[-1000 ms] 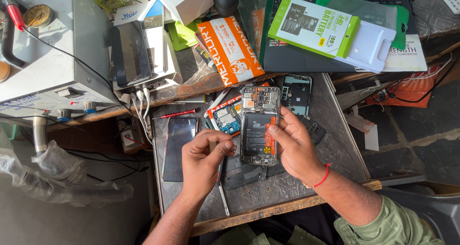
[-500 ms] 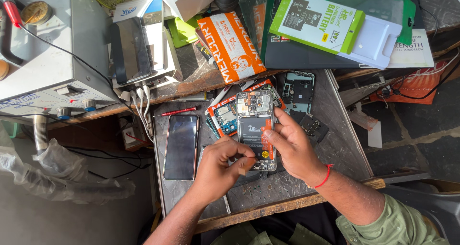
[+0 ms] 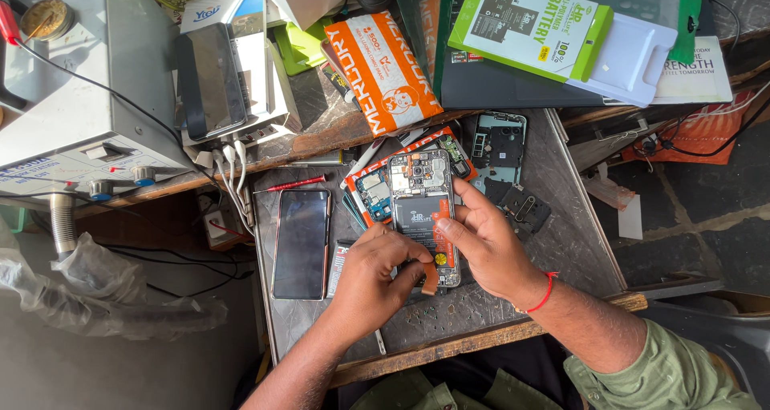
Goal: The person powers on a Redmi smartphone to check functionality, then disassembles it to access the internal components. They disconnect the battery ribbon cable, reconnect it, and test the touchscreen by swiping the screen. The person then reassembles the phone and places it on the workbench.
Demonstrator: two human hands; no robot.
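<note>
Opened phone [image 3: 423, 210] lies on the bench [image 3: 561, 218]: light, rigid, fragile inside. Left hand [image 3: 373, 278] pinches its lower edge; right hand [image 3: 489, 246] steadies its side. Handle by edges.

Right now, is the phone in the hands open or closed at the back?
Open: the phone shows its bare battery and circuit board, with no back cover on it.

We look down on a dark grey surface [image 3: 577, 242] edged with a worn wooden strip [image 3: 481, 342], a higher wooden shelf [image 3: 321, 141] behind it. Bright sunlight falls across both. To the right lies dark stone floor [image 3: 706, 234]; to the left, grey floor [image 3: 96, 362].
</note>
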